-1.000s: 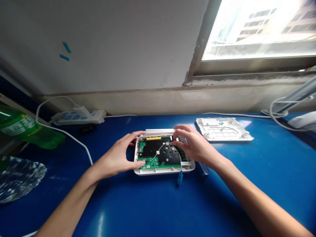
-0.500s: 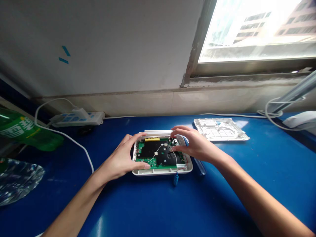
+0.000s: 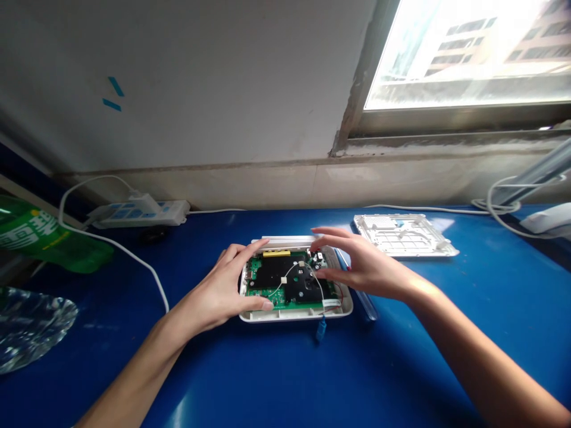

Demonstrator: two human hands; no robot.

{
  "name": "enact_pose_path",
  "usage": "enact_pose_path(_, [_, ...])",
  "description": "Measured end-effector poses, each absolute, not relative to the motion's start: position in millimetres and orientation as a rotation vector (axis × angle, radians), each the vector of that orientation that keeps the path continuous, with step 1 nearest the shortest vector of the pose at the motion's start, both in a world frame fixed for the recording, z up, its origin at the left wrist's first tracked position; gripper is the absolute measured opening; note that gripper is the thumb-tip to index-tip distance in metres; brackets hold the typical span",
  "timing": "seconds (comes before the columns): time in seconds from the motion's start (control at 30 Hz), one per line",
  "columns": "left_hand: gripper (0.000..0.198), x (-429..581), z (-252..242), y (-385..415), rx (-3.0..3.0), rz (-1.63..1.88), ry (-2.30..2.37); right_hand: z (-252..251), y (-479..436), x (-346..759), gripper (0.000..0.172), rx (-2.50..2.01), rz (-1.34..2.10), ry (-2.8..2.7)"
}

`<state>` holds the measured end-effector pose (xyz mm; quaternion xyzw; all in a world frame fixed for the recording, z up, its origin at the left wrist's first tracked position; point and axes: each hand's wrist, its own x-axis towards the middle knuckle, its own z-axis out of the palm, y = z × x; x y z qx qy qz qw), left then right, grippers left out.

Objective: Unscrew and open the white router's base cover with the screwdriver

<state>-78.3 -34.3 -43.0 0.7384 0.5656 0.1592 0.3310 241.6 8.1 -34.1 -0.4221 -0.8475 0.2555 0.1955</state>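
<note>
One white plastic router shell point(image 3: 289, 314) w/ green circuit board point(image 3: 279, 297): left hand point(image 3: 218, 291) clasps its left end; right hand point(image 3: 368, 270) spread loose over rt end.

The open white casing point(image 3: 295, 313) is lying flat on the blue table point(image 3: 276, 380), insides facing up. My left hand point(image 3: 218, 294) is clasping its left end, thumb on the near rim. A green circuit board point(image 3: 279, 297) is sitting inside, with a black plate point(image 3: 292, 279) covering its middle and a yellow block point(image 3: 276, 253) lining its far edge. A thin white wire point(image 3: 285, 272) is curving across the plate, and a small blue plug point(image 3: 321, 330) is hanging over the near rim.
</note>
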Motion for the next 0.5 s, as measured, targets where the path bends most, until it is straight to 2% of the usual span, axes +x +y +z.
enact_pose_path(0.17, [0.105,-83.7,-31.4,-35.5,2.004,0.458,1.536,-15.2,16.1,265.1,0.035,-1.177,0.556,-2.232])
enact_pose_path(0.33, [0.071,-57.1,-10.9,-34.6,2.294,0.471,1.433,-28.3,25.7,319.7,0.034,-1.366,0.15,-2.049])
enact_pose_path(0.4, [0.061,-34.5,-3.8,-32.5,2.412,0.451,1.287,-43.6,28.3,347.3,0.039,-1.386,0.038,-2.04])
enact_pose_path(0.5, [0.056,2.7,2.7,-26.3,2.525,0.399,1.133,-67.0,32.1,380.7,0.057,-1.526,-0.013,-2.043])
